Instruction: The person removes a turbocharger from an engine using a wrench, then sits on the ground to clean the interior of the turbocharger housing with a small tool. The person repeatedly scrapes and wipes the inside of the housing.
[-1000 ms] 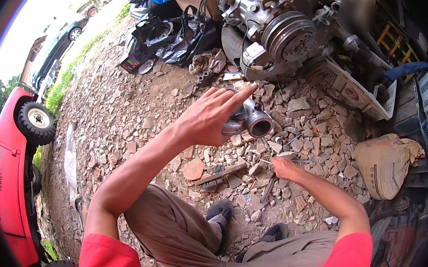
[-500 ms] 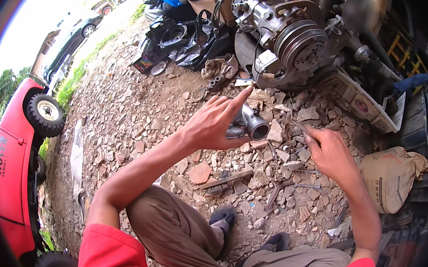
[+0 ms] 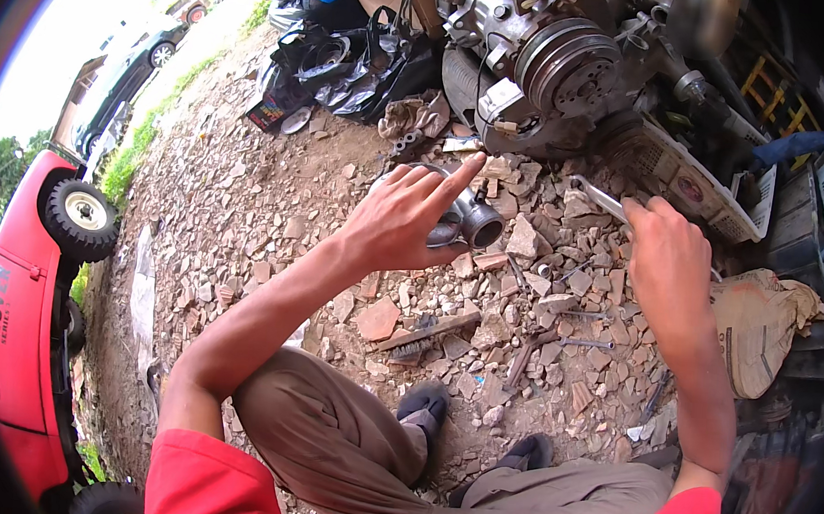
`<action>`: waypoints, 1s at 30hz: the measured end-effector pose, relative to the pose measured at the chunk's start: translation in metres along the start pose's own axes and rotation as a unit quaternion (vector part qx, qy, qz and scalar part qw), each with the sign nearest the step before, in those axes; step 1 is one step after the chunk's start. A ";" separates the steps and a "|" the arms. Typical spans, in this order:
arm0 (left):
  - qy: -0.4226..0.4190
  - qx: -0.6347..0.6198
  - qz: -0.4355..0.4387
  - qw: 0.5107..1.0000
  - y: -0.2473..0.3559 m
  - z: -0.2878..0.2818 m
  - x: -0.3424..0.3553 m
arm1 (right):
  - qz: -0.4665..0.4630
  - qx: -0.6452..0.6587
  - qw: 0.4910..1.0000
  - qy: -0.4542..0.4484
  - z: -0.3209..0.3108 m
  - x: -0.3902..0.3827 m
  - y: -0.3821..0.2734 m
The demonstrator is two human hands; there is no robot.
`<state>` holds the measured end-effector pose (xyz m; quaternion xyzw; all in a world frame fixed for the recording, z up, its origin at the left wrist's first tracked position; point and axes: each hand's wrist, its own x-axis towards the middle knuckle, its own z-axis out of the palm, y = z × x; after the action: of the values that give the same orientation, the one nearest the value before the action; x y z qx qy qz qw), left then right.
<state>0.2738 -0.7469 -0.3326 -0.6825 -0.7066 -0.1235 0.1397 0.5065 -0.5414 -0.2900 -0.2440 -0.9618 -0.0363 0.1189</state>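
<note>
Metal pipe piece in one hand, wrench in the other, out on the rubble.

My left hand [image 3: 405, 223] grips the metal pipe fitting [image 3: 470, 219], index finger sticking out straight. My right hand [image 3: 667, 265] is clenched round a wrench [image 3: 599, 198], just below the engine [image 3: 550, 57]. The white crate [image 3: 699, 186] sits under it; can't tell what's inside. A wire brush [image 3: 423, 336] lies on the stones by my shoes.

An outdoor repair yard: engine [image 3: 550, 66] on rubble ground [image 3: 244, 198] (red vehicle [image 3: 15, 325] alongside).
</note>
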 end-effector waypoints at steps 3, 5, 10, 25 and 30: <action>0.015 -0.011 -0.002 1.000 0.000 0.000 0.002 | -0.007 0.096 0.990 0.103 0.019 0.010 0.004; 0.013 -0.018 -0.009 1.000 0.001 -0.001 0.003 | -0.033 0.200 0.971 0.126 0.029 0.015 0.010; 0.003 -0.073 -0.070 0.995 0.003 -0.002 0.005 | -0.074 0.321 0.941 0.078 0.041 0.012 0.005; -0.052 -0.118 -0.075 0.989 0.009 0.021 -0.001 | -0.108 0.370 0.916 0.112 0.070 0.008 -0.017; -0.046 -0.157 -0.136 0.977 0.009 0.019 0.002 | -0.123 0.345 0.926 0.091 0.075 0.003 -0.018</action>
<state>0.2825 -0.7383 -0.3494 -0.5981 -0.7706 -0.2192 -0.0198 0.4794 -0.5462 -0.3617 -0.0634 -0.9222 0.2615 0.2777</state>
